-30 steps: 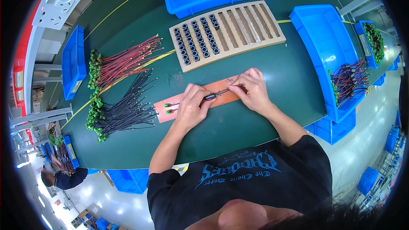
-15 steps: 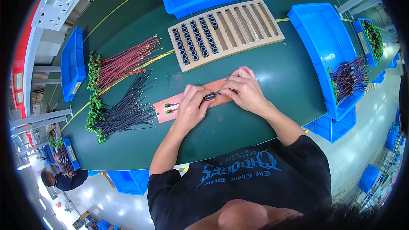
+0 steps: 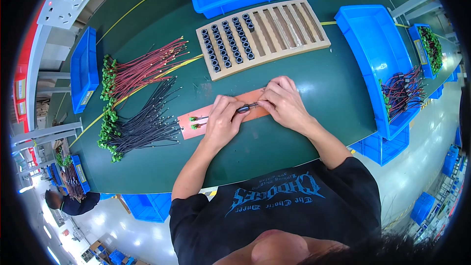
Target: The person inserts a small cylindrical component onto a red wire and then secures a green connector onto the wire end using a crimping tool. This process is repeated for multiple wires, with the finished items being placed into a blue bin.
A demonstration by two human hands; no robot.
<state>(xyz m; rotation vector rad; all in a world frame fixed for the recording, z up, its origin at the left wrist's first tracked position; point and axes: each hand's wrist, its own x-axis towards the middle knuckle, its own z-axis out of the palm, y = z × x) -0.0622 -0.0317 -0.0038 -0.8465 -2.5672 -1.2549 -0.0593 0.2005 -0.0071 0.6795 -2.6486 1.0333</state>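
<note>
Over a copper-coloured strip [image 3: 189, 131] on the green bench, my two hands work close together. My left hand [image 3: 223, 120] is closed, thumb and fingers pinching a small black cylinder [image 3: 243, 109], which looks like a ferrite core. Dark wire runs out of its right end to my right hand [image 3: 283, 99], whose fingers are closed on it; the wire's tip is hidden. Left of my left hand, two green connectors [image 3: 195, 126] lie on the strip, with leads running under the hand.
A pile of red wires [image 3: 149, 66] and a pile of black wires [image 3: 147, 118], with green connectors, lie left. Behind stands a wooden rack [image 3: 289, 49] partly filled with black cylinders. Blue bins stand behind [image 3: 260, 1] and right [image 3: 368, 64], the right one holding wire assemblies [image 3: 403, 91].
The view has shifted slightly. Both hands keep nearly the same place and grip, with the black cylinder still between them.
</note>
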